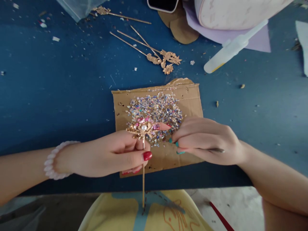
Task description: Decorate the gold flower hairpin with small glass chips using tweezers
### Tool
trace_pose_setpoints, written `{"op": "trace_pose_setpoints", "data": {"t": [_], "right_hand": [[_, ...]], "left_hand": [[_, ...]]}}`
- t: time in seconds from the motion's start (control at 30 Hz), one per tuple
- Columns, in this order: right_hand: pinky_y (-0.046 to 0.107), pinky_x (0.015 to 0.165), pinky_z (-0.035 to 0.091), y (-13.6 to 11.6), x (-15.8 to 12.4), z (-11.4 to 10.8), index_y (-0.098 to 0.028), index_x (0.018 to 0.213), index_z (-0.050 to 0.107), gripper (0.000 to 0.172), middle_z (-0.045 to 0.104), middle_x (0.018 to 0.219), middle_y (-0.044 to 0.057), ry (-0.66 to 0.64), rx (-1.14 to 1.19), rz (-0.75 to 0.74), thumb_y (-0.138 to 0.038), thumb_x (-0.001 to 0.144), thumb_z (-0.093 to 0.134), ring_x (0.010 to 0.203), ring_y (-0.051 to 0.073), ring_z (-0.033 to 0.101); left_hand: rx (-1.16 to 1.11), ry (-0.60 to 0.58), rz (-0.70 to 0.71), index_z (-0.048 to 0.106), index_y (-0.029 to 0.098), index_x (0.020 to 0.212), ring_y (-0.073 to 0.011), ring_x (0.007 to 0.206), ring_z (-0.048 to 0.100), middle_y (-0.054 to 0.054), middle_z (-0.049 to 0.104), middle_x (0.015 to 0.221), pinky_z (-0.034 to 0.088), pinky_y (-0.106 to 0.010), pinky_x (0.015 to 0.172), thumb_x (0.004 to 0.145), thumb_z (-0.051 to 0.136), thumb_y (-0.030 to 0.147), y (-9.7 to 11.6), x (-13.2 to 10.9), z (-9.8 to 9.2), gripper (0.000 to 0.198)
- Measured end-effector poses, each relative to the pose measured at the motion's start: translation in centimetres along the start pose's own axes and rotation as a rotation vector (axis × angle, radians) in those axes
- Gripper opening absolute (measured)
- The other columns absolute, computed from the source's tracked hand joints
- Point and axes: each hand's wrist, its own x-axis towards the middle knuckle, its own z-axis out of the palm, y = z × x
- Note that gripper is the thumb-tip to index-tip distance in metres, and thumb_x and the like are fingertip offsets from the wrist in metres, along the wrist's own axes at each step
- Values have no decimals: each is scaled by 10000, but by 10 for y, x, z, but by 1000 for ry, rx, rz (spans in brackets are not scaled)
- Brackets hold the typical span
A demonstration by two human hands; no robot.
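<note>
My left hand [113, 154], with red nails and a bead bracelet, holds a gold hairpin [143, 179] upright by its stick. Its ornate head [143, 128] carries a white pearl and pink stones. Just right of it, my right hand [207, 141], with teal nails, is closed round a thin metal tool [216, 150]. The tool's tip is near the chips and too small to make out clearly. Beneath both hands lies a cardboard sheet [194, 102] with a spread of small multicoloured chips [156, 109].
Several gold hairpins [170, 57] lie behind the cardboard on the blue table [60, 89]. A translucent bottle [226, 56], a phone [163, 4], a pale case [235, 12] and a plastic bag [77, 8] are at the back. A yellow patterned surface [115, 215] shows below the table edge.
</note>
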Motion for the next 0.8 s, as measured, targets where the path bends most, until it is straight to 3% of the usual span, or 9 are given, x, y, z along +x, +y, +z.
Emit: {"op": "trace_pose_setpoints", "data": {"t": [0.8], "right_hand": [[303,767,513,-1,-1,1,-179,983,571,83,720,896,68,-22,-71,-33,-186,1044,515,828,150,665]], "left_hand": [[-117,3,-27,508,183,729,-93,551,443,42,522,636,440,-190,558,976,589,352,1,0,4,311]]}}
